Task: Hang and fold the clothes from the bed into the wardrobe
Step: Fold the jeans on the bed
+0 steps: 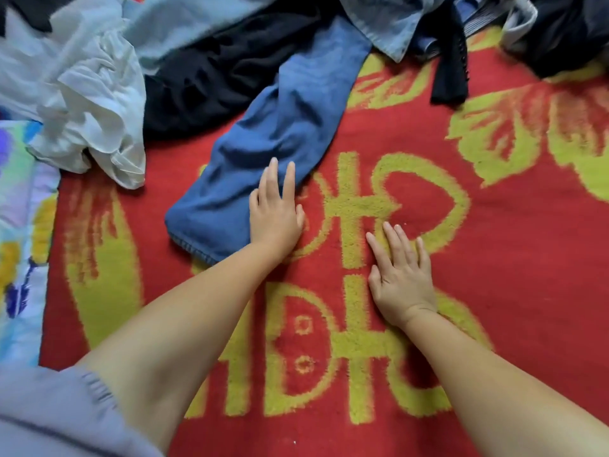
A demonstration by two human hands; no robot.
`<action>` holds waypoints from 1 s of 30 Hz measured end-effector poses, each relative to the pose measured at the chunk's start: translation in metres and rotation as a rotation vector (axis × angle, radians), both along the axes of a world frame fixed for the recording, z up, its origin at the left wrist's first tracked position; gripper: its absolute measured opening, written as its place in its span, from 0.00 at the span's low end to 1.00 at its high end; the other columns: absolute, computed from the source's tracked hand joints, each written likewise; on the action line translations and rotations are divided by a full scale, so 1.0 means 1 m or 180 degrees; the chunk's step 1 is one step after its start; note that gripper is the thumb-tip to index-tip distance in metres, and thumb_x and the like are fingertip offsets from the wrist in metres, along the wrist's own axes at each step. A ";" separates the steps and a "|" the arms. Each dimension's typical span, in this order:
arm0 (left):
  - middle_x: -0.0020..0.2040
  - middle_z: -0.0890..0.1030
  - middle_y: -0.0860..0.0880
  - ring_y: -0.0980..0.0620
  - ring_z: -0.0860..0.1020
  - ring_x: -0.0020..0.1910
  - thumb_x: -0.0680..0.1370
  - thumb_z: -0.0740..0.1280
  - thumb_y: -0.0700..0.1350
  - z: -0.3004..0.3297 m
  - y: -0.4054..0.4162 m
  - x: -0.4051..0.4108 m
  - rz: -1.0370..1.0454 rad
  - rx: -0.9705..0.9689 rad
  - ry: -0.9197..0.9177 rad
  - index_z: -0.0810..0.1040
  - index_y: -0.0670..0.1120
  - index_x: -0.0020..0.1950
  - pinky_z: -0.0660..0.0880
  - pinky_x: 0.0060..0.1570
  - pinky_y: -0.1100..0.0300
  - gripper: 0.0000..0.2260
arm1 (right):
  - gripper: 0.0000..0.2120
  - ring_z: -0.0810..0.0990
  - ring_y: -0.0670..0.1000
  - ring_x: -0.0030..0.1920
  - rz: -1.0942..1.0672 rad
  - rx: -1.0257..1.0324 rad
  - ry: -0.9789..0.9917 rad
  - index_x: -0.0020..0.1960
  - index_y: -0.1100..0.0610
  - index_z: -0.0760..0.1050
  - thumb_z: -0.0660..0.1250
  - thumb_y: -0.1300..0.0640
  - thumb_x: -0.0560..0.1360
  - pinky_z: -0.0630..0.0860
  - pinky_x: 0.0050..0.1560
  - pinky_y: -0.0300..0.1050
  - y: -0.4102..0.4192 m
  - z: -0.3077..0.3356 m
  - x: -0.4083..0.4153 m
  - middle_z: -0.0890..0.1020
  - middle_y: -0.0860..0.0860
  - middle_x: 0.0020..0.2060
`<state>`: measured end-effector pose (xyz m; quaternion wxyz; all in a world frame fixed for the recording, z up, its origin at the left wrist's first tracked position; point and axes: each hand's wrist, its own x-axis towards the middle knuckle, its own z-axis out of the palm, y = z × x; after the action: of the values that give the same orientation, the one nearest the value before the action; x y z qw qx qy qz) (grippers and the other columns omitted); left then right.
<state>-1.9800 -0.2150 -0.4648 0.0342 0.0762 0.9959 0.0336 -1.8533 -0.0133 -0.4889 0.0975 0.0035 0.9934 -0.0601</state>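
A pair of blue jeans (263,153) lies stretched across the red and yellow blanket (494,258), one leg reaching toward me with its hem nearest. My left hand (275,216) rests flat on the right edge of that leg, fingers straight. Flat on the bare blanket to the right of the jeans lies my right hand (400,278), with its fingers spread and nothing under it but the pile of the blanket.
A white garment (89,103) is crumpled at the left. Black clothing (211,77) and a light denim piece (389,21) lie heaped at the back, with more dark clothes (566,34) at the far right. A colourful sheet (19,225) borders the left edge.
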 end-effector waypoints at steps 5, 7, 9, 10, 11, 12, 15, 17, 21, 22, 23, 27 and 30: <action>0.63 0.73 0.41 0.38 0.71 0.60 0.74 0.56 0.32 0.022 -0.004 -0.058 0.0270 0.0334 -0.0187 0.70 0.46 0.69 0.70 0.52 0.46 0.24 | 0.29 0.53 0.52 0.77 0.0060 0.0013 0.0181 0.77 0.49 0.57 0.45 0.47 0.77 0.43 0.74 0.56 -0.001 -0.005 0.000 0.57 0.53 0.77; 0.57 0.78 0.38 0.35 0.74 0.56 0.72 0.56 0.32 0.044 -0.009 -0.064 0.0553 0.0718 -0.0258 0.75 0.43 0.58 0.70 0.50 0.47 0.18 | 0.28 0.47 0.50 0.77 0.0045 0.0055 -0.0069 0.78 0.46 0.51 0.44 0.47 0.78 0.37 0.75 0.54 -0.002 -0.001 -0.002 0.51 0.51 0.78; 0.52 0.80 0.36 0.35 0.75 0.53 0.72 0.57 0.32 0.072 -0.005 -0.052 0.0531 0.1017 -0.0301 0.75 0.42 0.50 0.66 0.45 0.51 0.12 | 0.26 0.40 0.48 0.77 0.0026 0.0010 -0.0419 0.78 0.45 0.45 0.45 0.47 0.81 0.34 0.74 0.53 -0.001 0.007 -0.004 0.45 0.48 0.78; 0.50 0.80 0.36 0.35 0.75 0.51 0.72 0.58 0.33 0.089 0.001 -0.040 0.0432 0.1161 -0.0330 0.75 0.41 0.47 0.62 0.42 0.52 0.10 | 0.26 0.39 0.48 0.77 0.0008 -0.0066 -0.0596 0.78 0.44 0.44 0.47 0.48 0.81 0.34 0.75 0.53 -0.001 0.013 -0.007 0.43 0.48 0.78; 0.49 0.80 0.35 0.34 0.75 0.50 0.71 0.58 0.33 0.107 0.008 -0.027 0.0307 0.1284 -0.0358 0.73 0.42 0.44 0.59 0.40 0.52 0.08 | 0.27 0.40 0.48 0.77 -0.0029 -0.0181 -0.0758 0.78 0.45 0.45 0.49 0.48 0.81 0.36 0.75 0.54 -0.002 0.023 -0.010 0.43 0.48 0.78; 0.48 0.80 0.34 0.34 0.75 0.48 0.71 0.59 0.33 0.125 0.016 -0.013 0.0176 0.1392 -0.0384 0.72 0.43 0.42 0.59 0.39 0.52 0.07 | 0.26 0.44 0.50 0.78 -0.0146 -0.0406 -0.0957 0.78 0.48 0.50 0.51 0.48 0.82 0.41 0.75 0.53 -0.004 0.038 -0.017 0.47 0.50 0.78; 0.45 0.79 0.33 0.33 0.75 0.46 0.71 0.60 0.33 0.186 0.039 0.022 -0.0164 0.1650 -0.0456 0.71 0.42 0.40 0.66 0.40 0.47 0.04 | 0.22 0.70 0.57 0.67 -0.1295 -0.2093 -0.1523 0.67 0.62 0.72 0.52 0.48 0.83 0.66 0.61 0.45 -0.018 0.103 -0.043 0.71 0.61 0.69; 0.42 0.78 0.34 0.33 0.74 0.43 0.72 0.60 0.35 0.233 0.049 0.039 -0.0356 0.1683 -0.0363 0.67 0.45 0.38 0.64 0.37 0.48 0.07 | 0.25 0.75 0.59 0.62 -0.2227 -0.3349 -0.1387 0.64 0.64 0.74 0.50 0.46 0.83 0.71 0.57 0.48 -0.027 0.154 -0.053 0.78 0.60 0.60; 0.42 0.79 0.37 0.34 0.74 0.43 0.73 0.61 0.36 0.329 0.042 0.066 -0.0950 0.1390 -0.0051 0.65 0.47 0.37 0.57 0.34 0.53 0.08 | 0.28 0.79 0.53 0.48 -0.3248 -0.5279 -0.0608 0.66 0.62 0.70 0.47 0.41 0.82 0.75 0.42 0.47 -0.023 0.262 -0.070 0.79 0.55 0.50; 0.43 0.79 0.38 0.35 0.74 0.44 0.74 0.61 0.36 0.349 0.036 0.075 -0.1126 0.1245 -0.0015 0.67 0.45 0.38 0.58 0.35 0.52 0.07 | 0.29 0.79 0.51 0.45 -0.3266 -0.5572 -0.0508 0.66 0.61 0.69 0.46 0.40 0.82 0.75 0.41 0.47 -0.020 0.288 -0.074 0.79 0.54 0.49; 0.44 0.80 0.38 0.35 0.75 0.45 0.74 0.61 0.37 0.368 0.029 0.084 -0.1307 0.1077 -0.0011 0.70 0.43 0.39 0.58 0.35 0.52 0.04 | 0.29 0.79 0.51 0.45 -0.3210 -0.5783 -0.0465 0.66 0.60 0.69 0.45 0.38 0.81 0.76 0.40 0.47 -0.017 0.314 -0.076 0.79 0.54 0.48; 0.33 0.78 0.40 0.40 0.72 0.30 0.66 0.66 0.31 0.421 -0.001 0.131 -0.2045 0.0712 0.0100 0.73 0.40 0.36 0.59 0.30 0.55 0.06 | 0.19 0.76 0.51 0.36 -0.2998 -0.5528 -0.0757 0.55 0.58 0.72 0.55 0.42 0.81 0.76 0.31 0.42 -0.019 0.390 -0.070 0.77 0.54 0.41; 0.24 0.72 0.43 0.44 0.67 0.20 0.59 0.68 0.29 0.440 -0.024 0.157 -0.2472 0.0672 0.0458 0.69 0.43 0.29 0.61 0.23 0.60 0.12 | 0.04 0.73 0.50 0.35 -0.3062 -0.4885 -0.1108 0.49 0.59 0.69 0.57 0.61 0.81 0.72 0.33 0.39 -0.030 0.412 -0.054 0.73 0.55 0.38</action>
<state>-1.8227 -0.2391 -0.0247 -0.0334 0.4519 0.8840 0.1148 -1.9077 -0.0434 -0.0773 0.1857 0.3594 0.5441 -0.7350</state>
